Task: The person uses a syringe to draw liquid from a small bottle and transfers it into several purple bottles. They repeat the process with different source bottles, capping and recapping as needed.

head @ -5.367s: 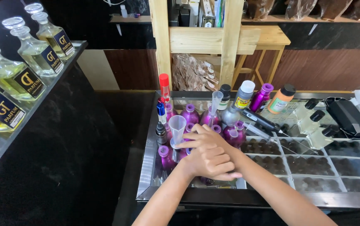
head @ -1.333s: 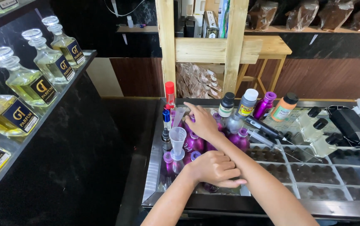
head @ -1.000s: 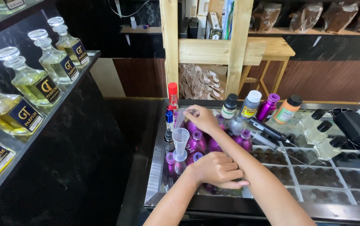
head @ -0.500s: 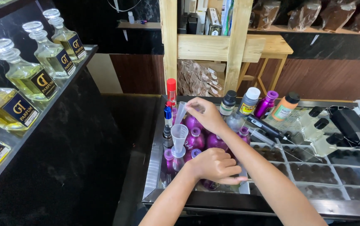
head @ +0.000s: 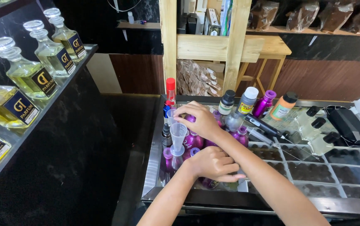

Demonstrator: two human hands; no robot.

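Hands cross on the bench (head: 155,167): right hand (head: 199,119) pinches a purple bottle (head: 192,138); left hand (head: 213,163), at six o'clock of it, grips another bottle (head: 209,183).

The right hand (head: 201,119) moves up from the left hand (head: 213,163) toward frame centre, now gripping a small clear cup (head: 171,114) among the purple bottles (head: 193,140).

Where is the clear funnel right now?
The clear funnel stands upright in a purple bottle at the counter's left end, just left of the left hand and below the right hand.

Both forearms and hands (head: 207,121) are bare, with no sleeves showing.
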